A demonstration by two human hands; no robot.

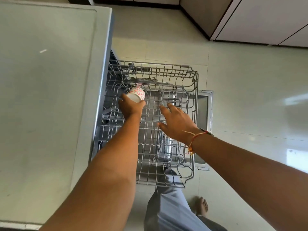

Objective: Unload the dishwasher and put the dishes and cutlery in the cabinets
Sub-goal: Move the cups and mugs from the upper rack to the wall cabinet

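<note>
The grey wire upper rack point(195, 100) of the dishwasher is pulled out over the open door point(204, 114). My left hand point(130, 107) grips a white cup with a red flower pattern point(136, 95), upside down, at the rack's left side. Over the middle of the rack, my right hand point(176, 122) hovers with fingers spread and holds nothing. A metal spatula and other utensils point(148, 80) lie flat along the far part of the rack. A steel vessel point(168, 147) shows below through the wires.
A pale countertop point(46, 80) fills the left. Light floor tiles point(250, 97) surround the dishwasher. Lower cabinet fronts point(266, 19) stand at the top right. My legs in grey trousers point(168, 209) and a bare foot point(202, 205) are just below the rack.
</note>
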